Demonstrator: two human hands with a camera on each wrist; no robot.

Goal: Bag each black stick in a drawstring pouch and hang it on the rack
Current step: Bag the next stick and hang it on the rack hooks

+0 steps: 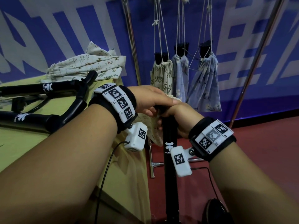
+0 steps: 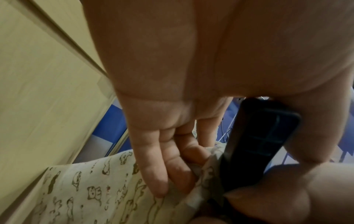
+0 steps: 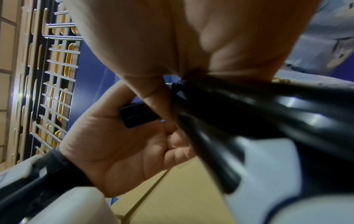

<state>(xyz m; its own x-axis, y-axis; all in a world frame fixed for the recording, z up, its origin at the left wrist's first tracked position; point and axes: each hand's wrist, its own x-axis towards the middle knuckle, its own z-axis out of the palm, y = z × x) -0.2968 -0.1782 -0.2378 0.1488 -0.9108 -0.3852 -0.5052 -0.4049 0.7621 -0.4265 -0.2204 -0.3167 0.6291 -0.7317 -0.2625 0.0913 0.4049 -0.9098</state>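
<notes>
We see the left hand (image 1: 149, 97) and the right hand (image 1: 176, 117) meeting just past the right edge of the yellow-green table (image 1: 32, 139), both clamped at the top of a long black stick with a white logo (image 1: 169, 138) that stands upright over the red floor (image 1: 258, 151). From the left wrist view, the left fingers (image 2: 168, 171) pinch the mouth of a cream drawstring pouch printed with small animals (image 2: 91, 197) against the stick's ribbed black head (image 2: 254, 145), thumb curled round the far side; the right hand grips the shaft just below. The pouch hangs beside the stick, between it and the table edge (how far the head has entered the cloth we cannot tell). On the table lie more black sticks (image 1: 53, 88) and a heap of printed cloth pouches (image 1: 84, 65). Behind the hands, three filled pouches (image 1: 161, 75) hang by strings from the metal rack (image 1: 132, 46), with open floor to the right.
</notes>
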